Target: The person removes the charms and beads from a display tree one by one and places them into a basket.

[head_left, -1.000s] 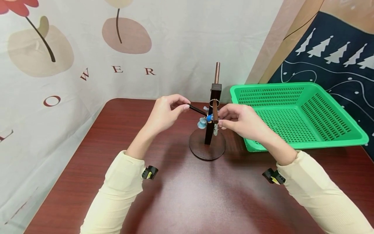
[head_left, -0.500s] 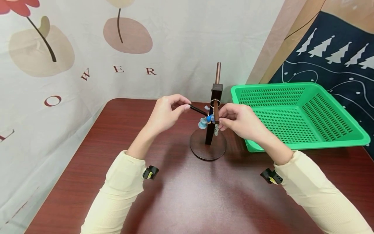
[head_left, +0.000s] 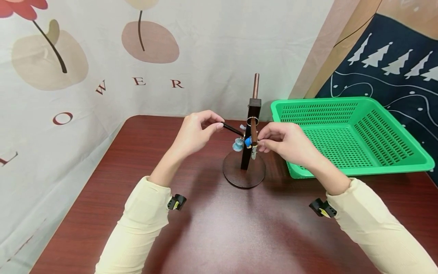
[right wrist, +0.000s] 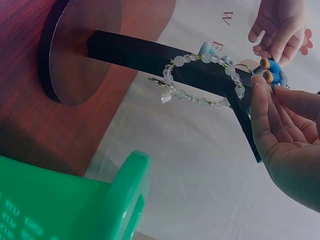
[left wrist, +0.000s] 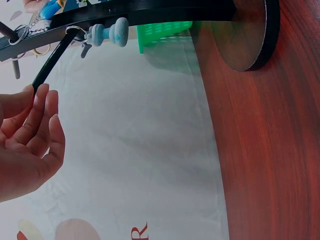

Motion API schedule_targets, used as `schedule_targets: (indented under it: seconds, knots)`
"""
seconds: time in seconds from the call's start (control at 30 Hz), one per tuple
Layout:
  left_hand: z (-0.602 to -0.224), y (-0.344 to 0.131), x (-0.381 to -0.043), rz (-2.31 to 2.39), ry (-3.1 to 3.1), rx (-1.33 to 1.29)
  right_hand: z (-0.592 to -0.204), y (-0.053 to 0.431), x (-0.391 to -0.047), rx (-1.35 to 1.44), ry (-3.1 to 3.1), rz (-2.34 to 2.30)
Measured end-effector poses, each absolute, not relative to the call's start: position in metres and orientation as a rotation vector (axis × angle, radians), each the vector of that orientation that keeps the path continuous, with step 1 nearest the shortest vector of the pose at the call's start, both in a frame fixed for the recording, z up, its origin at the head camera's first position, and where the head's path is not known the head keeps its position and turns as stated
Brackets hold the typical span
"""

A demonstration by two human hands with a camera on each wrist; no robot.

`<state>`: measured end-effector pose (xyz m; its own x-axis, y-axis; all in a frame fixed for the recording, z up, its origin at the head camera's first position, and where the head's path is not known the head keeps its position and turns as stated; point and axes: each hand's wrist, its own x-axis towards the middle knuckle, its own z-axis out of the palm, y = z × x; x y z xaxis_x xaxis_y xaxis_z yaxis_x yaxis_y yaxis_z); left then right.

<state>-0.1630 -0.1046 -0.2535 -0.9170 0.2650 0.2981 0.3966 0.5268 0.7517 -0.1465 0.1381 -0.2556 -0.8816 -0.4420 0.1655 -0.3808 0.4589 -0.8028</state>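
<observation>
A dark stand (head_left: 245, 159) rises from a round base (head_left: 234, 176), with pegs jutting from its post. My left hand (head_left: 195, 133) pinches the outer end of a black peg (left wrist: 52, 61) between thumb and fingers. On that peg, near the post, a ring carries a light blue charm (left wrist: 118, 33). My right hand (head_left: 291, 144), right of the post, pinches a keychain with a blue figure (right wrist: 269, 71) that has orange parts; the fingertips partly hide it. From the brown front peg (head_left: 253, 133) hangs a pale beaded bracelet (right wrist: 179, 61).
A green plastic basket (head_left: 345, 171) with slotted walls stands on the right, close to my right forearm. The reddish-brown table (head_left: 205, 228) ends at a printed curtain (head_left: 212, 49) behind the stand.
The blue figure has shifted slightly down and right beside the post, with my right hand moving a little right. My left hand keeps its pinch on the black peg.
</observation>
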Motion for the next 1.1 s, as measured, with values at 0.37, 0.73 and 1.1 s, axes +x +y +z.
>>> schedule_targets:
  seconds: [0.37, 0.73, 1.1]
  knots:
    - [-0.254, -0.105, -0.164, -1.339, -2.617, -0.568, -0.247, 0.148, -0.135, -0.764, 2.631, -1.437]
    - [-0.253, -0.105, -0.164, -1.355, -2.625, -0.559, -0.241, 0.154, -0.128, -0.851, 2.689, -1.394]
    - [-0.254, -0.105, -0.165, -1.351, -2.625, -0.572, -0.236, 0.158, -0.125, -0.905, 2.744, -1.314]
